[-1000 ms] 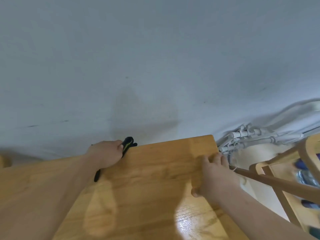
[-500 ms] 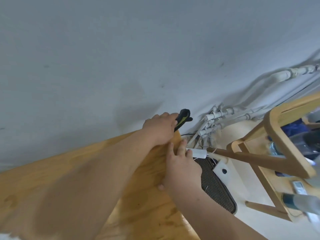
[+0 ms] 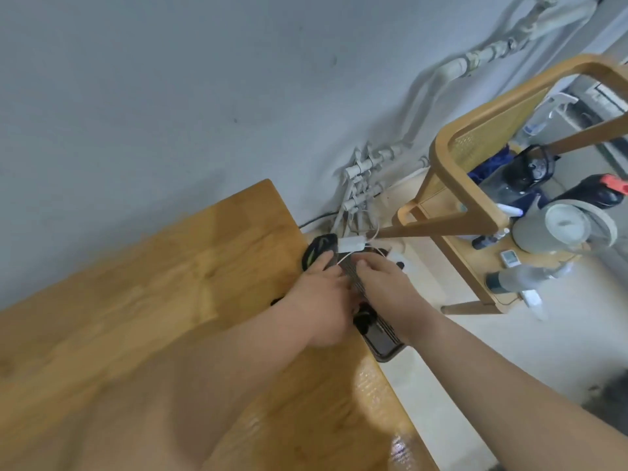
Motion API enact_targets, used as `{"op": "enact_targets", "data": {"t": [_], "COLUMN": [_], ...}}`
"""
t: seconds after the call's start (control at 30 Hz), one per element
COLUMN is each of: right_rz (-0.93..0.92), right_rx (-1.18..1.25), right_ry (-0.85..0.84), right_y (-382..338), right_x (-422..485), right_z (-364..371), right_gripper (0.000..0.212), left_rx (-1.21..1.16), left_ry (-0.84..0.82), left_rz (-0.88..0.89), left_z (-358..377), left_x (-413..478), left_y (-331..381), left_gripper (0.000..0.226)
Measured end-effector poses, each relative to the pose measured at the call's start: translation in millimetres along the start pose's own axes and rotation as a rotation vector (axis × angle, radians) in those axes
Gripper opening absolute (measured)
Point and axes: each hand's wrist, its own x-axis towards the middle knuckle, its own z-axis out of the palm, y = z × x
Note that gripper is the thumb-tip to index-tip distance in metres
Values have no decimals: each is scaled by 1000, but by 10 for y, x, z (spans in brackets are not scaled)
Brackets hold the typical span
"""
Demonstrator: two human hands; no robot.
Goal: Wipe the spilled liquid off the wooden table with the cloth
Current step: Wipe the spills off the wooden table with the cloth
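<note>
Found both hands crowded at the right edge of the wooden desk [image 3: 170, 300], about 1 o'clock from the wearer.

Recorded left grip [image 3: 319, 294] closed round a black green-striped item [image 3: 317, 251], held just past the desk edge. Cannot tell through the blur whether this is the cloth.

Recorded right grip [image 3: 384, 287] bent knuckles-up over a dark ribbed panel [image 3: 384, 338] on the floor, beside a white cord [image 3: 346, 257]. Cannot tell whether pinching or merely resting.

Noted white adapter [image 3: 351, 244] at 12 o'clock of the hands.

Located suspected spill as a glossy patch [image 3: 370, 385] at 5 o'clock of the hands, near the desk edge. Judged unwiped.

Judged present step as fetching or freeing something beside the desk, hence both hands off the wet area.

Noted wooden chair [image 3: 455, 185] at 2 o'clock, loaded with bottles, well apart.
</note>
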Motion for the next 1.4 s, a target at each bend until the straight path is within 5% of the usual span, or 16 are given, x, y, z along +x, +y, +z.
{"op": "enact_targets", "data": {"t": [0.13,0.2,0.33,0.47,0.8,0.97,1.07,1.2,1.4], "right_rz": [77,21,-81,-114,-175,-155,-126,-78,28], "right_rx": [201,151,-404,-504,-453,-464,-516,-513,-514], "right_ry": [-125,-148,-85,11,7,51,104,208,339], "right_y": [315,343,345,89,-479,173,780,1608,2435], "right_x": [-239,-233,-69,281,867,368,-133,-898,-1709], "right_z": [55,78,345,596,914,673,475,262,62], "right_gripper": [25,27,48,51,55,51,44,41,32], "left_rx": [-225,-363,-335,-366,-428,-410,-316,-283,-208], "left_ry": [164,296,27,-32,-43,-56,2,167,109], "left_rz": [60,-89,-539,-554,-569,-621,-633,-385,-164], "left_z": [130,153,250,466,442,432,365,542,1105], "left_x": [-287,-505,-912,-961,-924,-914,-933,-1057,-1388], "left_y": [83,-111,-485,-492,-507,-396,-106,768,1840], "left_gripper": [48,54,98,122,125,124,105,85,86]}}
